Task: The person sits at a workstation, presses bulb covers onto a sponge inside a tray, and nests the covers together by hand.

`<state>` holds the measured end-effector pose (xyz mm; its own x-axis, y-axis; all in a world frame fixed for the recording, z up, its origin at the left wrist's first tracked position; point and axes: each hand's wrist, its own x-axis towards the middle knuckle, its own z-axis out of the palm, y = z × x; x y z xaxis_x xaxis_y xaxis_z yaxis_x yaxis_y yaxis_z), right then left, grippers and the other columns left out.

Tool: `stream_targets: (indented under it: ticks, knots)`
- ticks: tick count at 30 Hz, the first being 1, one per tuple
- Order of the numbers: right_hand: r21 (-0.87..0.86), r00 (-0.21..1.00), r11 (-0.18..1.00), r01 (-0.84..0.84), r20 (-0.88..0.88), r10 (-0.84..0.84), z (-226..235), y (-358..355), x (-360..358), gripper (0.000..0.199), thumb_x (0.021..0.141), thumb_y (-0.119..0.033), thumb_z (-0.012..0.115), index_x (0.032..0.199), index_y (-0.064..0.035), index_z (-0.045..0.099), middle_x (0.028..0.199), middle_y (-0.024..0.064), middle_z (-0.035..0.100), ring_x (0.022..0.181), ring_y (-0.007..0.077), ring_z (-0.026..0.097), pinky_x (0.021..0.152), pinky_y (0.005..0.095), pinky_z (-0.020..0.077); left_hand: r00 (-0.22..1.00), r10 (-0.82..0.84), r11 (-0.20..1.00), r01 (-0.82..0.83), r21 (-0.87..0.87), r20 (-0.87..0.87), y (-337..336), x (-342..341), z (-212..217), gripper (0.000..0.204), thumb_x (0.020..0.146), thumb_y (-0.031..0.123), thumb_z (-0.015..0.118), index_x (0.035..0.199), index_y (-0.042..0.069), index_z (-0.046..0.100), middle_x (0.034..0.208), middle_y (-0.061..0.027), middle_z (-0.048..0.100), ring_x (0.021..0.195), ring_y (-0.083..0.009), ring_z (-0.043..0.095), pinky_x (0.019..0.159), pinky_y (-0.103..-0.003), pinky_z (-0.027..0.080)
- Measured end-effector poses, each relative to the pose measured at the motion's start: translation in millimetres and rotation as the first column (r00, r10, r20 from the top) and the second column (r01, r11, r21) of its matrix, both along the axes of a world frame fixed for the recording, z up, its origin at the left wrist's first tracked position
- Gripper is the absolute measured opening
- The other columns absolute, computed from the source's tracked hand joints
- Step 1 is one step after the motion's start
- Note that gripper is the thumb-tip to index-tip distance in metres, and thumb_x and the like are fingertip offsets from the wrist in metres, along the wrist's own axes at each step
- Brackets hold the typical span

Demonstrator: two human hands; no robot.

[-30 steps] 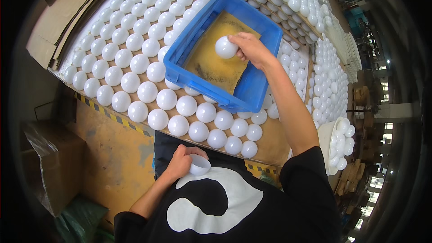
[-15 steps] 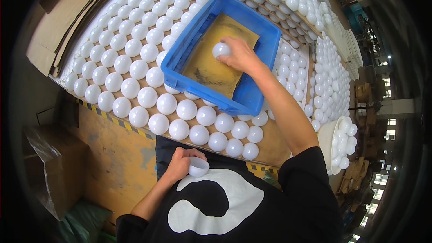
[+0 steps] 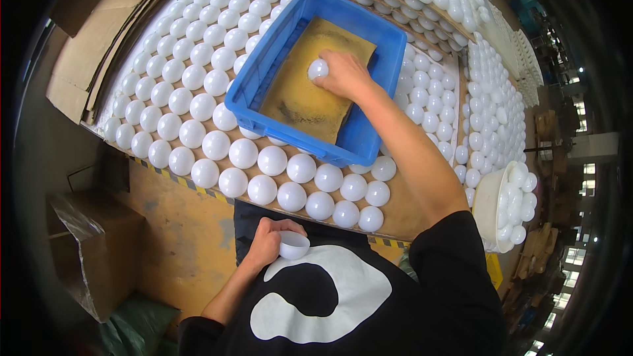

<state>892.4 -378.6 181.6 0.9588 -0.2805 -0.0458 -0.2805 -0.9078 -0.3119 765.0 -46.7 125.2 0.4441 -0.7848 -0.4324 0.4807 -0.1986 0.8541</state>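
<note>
Inside a blue plastic bin (image 3: 247, 118), my right hand (image 3: 344, 74) grips a white globe-shaped bulb cover (image 3: 318, 68) from above. The cover is against a yellow, dark-smudged sheet (image 3: 310, 109) that lies tilted in the bin; whether it presses on the sheet I cannot tell. Close to my body, my left hand (image 3: 269, 240) holds a second white bulb cover (image 3: 294, 245) by its side, its hollow open end facing up. Rows of white domes (image 3: 215, 145) cover the board around the bin, rounded sides up.
Stacked boards of white domes (image 3: 422, 23) rise behind the bin. A white tub (image 3: 486, 214) heaped with domes stands at the right. Cardboard sheets (image 3: 112, 33) lean at the left, above a cardboard box (image 3: 99, 250) on the floor. Striped tape (image 3: 178, 181) edges the table.
My right hand has shifted slightly left with the bulb cover over the yellow sheet. My left hand keeps its hold near my body. The whole view has turned a little.
</note>
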Motion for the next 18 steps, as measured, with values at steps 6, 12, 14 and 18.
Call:
stream_targets:
  ticks: [6,12,14,18]
  knots:
    - [-0.016,0.998,0.998,-0.054,-0.046,0.053,1,-3,8,0.038,0.072,-0.026,0.074,0.098,-0.0002,0.067,0.102,0.0231,0.068,0.097,0.0366,0.066,0.085,0.0443,0.0523,0.999,-0.024,1.0,0.024,0.018,0.022,-4,-6,10,0.034,0.063,0.0,0.04,0.079,-0.01,0.067,0.084,-0.0169,0.069,0.081,-0.0237,0.065,0.078,-0.031,0.051]
    - [0.605,0.908,0.796,-0.012,0.34,-0.245,47,-35,-60,0.05,0.076,-0.026,0.077,0.114,0.0028,0.062,0.103,0.0154,0.069,0.087,0.0184,0.067,0.077,0.0322,0.0532,1.0,-0.025,1.0,0.025,0.001,0.005,-2,-13,12,0.032,0.064,0.002,0.041,0.079,-0.01,0.067,0.085,-0.0162,0.069,0.083,-0.023,0.064,0.079,-0.031,0.05]
    - [0.683,0.876,0.73,-0.027,0.367,-0.312,69,-30,-105,0.051,0.077,-0.023,0.078,0.117,0.0023,0.06,0.105,0.0144,0.069,0.085,0.0157,0.066,0.075,0.03,0.0528,0.999,-0.033,0.999,0.032,0.008,0.005,1,-15,6,0.033,0.065,0.005,0.041,0.079,-0.01,0.067,0.084,-0.0159,0.069,0.083,-0.0228,0.064,0.079,-0.03,0.05]
    - [0.697,0.786,0.702,0.147,0.349,-0.511,57,-31,-217,0.056,0.075,-0.017,0.079,0.122,0.0016,0.056,0.108,0.0126,0.066,0.08,0.0102,0.063,0.071,0.0263,0.0516,0.995,0.011,0.999,-0.006,-0.05,0.1,2,-17,2,0.045,0.065,0.024,0.04,0.076,-0.012,0.066,0.08,-0.016,0.068,0.08,-0.0247,0.064,0.081,-0.032,0.05]
